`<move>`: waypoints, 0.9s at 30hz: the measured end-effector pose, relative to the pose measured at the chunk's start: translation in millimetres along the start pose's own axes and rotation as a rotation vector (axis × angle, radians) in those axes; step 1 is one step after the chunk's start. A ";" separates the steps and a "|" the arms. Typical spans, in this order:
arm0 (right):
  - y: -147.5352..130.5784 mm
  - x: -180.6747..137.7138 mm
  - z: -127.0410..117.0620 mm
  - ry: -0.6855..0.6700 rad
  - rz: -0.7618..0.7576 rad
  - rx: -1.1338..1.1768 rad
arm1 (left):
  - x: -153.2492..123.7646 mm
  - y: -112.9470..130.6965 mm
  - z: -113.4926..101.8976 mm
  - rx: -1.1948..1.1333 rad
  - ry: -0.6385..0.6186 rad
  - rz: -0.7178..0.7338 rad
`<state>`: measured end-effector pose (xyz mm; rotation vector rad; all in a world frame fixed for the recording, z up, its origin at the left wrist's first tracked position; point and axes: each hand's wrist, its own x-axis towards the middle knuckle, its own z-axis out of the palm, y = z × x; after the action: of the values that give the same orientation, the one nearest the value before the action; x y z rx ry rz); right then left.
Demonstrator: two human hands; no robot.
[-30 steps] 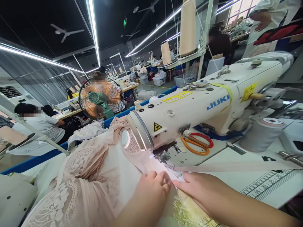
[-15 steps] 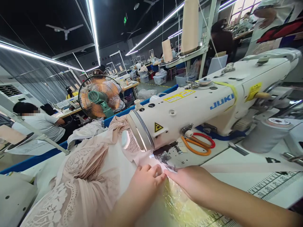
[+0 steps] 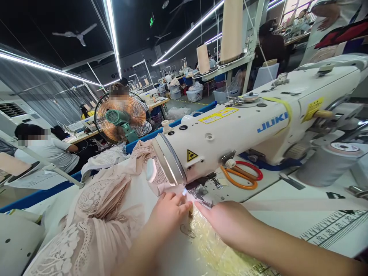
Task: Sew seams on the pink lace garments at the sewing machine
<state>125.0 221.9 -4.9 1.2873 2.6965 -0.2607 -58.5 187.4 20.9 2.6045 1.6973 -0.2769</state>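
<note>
My left hand [image 3: 169,209] lies on pale fabric just left of the presser foot [image 3: 201,191] of a white JUKI sewing machine [image 3: 247,128], fingers curled and pressing the cloth. My right hand [image 3: 227,222] rests flat on the fabric right of the foot, fingers stretched toward the needle. Between the hands lies yellowish lace [image 3: 209,245]. A heap of pink lace garment [image 3: 97,214] spreads to the left on the table.
Orange and red scissors [image 3: 244,176] lie behind the needle. A grey thread spool [image 3: 327,163] stands at the right. A ruler strip [image 3: 339,226] runs along the table. A standing fan [image 3: 122,119] and seated workers are behind; thread cones [image 3: 231,30] stand above.
Both hands have slid forward with the fabric, closer to the presser foot. More yellowish lace shows beneath them.
</note>
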 end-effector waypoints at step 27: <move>13.9 -21.1 20.2 0.199 -0.175 0.180 | 29.2 -41.3 -6.2 -0.263 0.179 -0.655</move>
<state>150.1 210.1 -21.6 1.1788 3.0216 -0.4244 -83.7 231.4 25.6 1.8732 2.4125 0.1738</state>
